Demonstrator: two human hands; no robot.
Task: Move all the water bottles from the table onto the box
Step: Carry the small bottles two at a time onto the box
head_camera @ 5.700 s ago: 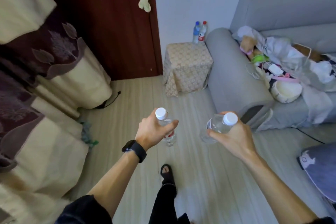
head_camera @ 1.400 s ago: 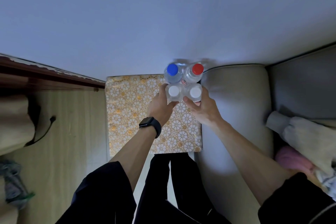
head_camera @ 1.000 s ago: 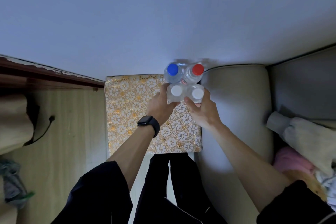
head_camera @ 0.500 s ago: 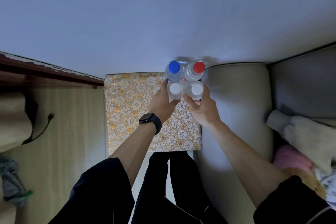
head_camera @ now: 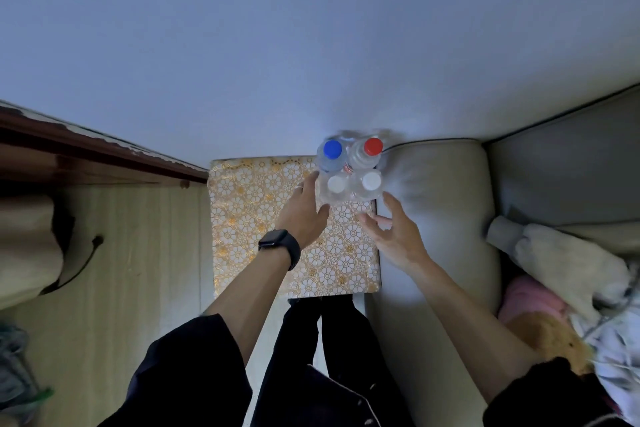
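**Pair delivered, grips released**

The left hand [head_camera: 301, 215] had slackened, fingers straight against the left white-capped bottle [head_camera: 335, 185]. The right white-capped bottle [head_camera: 370, 182] stood free at the box's [head_camera: 259, 218] one o'clock corner, the right hand [head_camera: 393, 230] drawn back, spread, empty.

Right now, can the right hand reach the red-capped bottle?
Probably yes, from above: the right hand is open and near. A white-capped bottle stands in front of the red-capped bottle, so reach over it.
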